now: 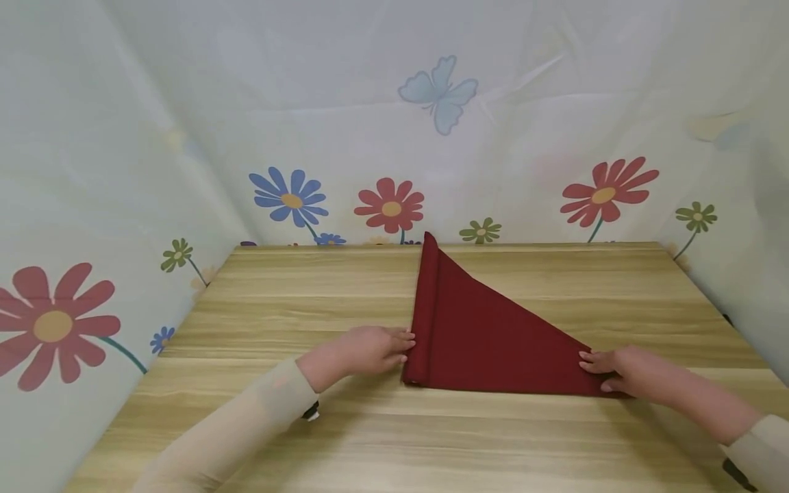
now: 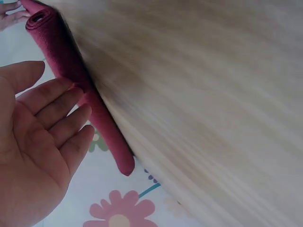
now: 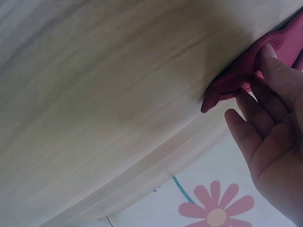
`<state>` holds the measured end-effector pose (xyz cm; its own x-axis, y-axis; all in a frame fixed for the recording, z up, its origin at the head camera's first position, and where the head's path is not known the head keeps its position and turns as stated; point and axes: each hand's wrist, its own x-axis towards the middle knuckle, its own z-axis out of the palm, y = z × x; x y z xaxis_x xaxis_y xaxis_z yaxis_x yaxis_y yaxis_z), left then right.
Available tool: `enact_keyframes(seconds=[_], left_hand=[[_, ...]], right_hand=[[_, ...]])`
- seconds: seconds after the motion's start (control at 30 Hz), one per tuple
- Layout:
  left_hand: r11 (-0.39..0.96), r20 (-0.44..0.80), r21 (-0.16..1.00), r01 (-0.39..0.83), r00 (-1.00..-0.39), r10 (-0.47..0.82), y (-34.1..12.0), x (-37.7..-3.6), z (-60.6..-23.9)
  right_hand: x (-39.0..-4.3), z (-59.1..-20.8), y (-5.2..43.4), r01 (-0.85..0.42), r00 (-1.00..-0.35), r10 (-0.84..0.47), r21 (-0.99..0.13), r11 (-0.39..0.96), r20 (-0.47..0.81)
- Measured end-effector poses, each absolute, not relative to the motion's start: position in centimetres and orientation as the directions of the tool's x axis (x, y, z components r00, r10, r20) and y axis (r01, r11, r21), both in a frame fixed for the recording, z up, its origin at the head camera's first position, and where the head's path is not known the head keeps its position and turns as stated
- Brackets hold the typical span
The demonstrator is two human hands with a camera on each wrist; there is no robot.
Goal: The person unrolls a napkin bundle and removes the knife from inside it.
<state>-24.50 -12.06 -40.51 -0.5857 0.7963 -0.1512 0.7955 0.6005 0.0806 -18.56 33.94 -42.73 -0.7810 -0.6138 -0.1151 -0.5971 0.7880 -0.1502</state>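
Note:
A dark red cloth (image 1: 487, 335) lies on the wooden table (image 1: 296, 308), folded into a triangle with its left edge rolled into a narrow tube (image 2: 71, 71). My left hand (image 1: 376, 349) is flat beside that roll, and its straight fingertips (image 2: 71, 94) touch the roll's near end. At the triangle's right corner (image 3: 236, 78), my right hand (image 1: 622, 370) rests with straight fingers (image 3: 277, 71) laid on the cloth. Neither hand curls round anything.
A pale sheet printed with flowers and a butterfly (image 1: 437, 92) walls in the table at the back and both sides. Bare wood stretches left of the cloth, behind it and along the front edge (image 1: 394, 452).

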Motion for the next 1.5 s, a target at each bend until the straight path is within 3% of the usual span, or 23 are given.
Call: enact_keyframes(seconds=[0.3,0.67,0.97,1.5], left_hand=[[0.635,-0.12,0.079,0.768,-0.625,0.771,-10.6,-23.8,-39.6],[0.571,-0.207,0.055,0.819,-0.551,0.809,-7.4,-23.7,-40.1],[0.565,-0.199,0.029,0.824,-0.55,0.811,-7.8,-24.1,-40.9],[0.593,-0.148,0.102,0.799,-0.578,0.803,-9.7,-24.0,-40.6]], right_hand=[[-18.6,-42.3,33.3,-0.567,-0.797,-0.585,-0.15,0.81,-0.148],[-18.2,-42.3,33.1,-0.548,-0.816,-0.563,-0.13,0.826,-0.132],[-18.1,-42.5,33.4,-0.574,-0.804,-0.585,-0.12,0.81,-0.105],[-18.0,-42.7,33.9,-0.541,-0.821,-0.556,-0.13,0.831,-0.13]])
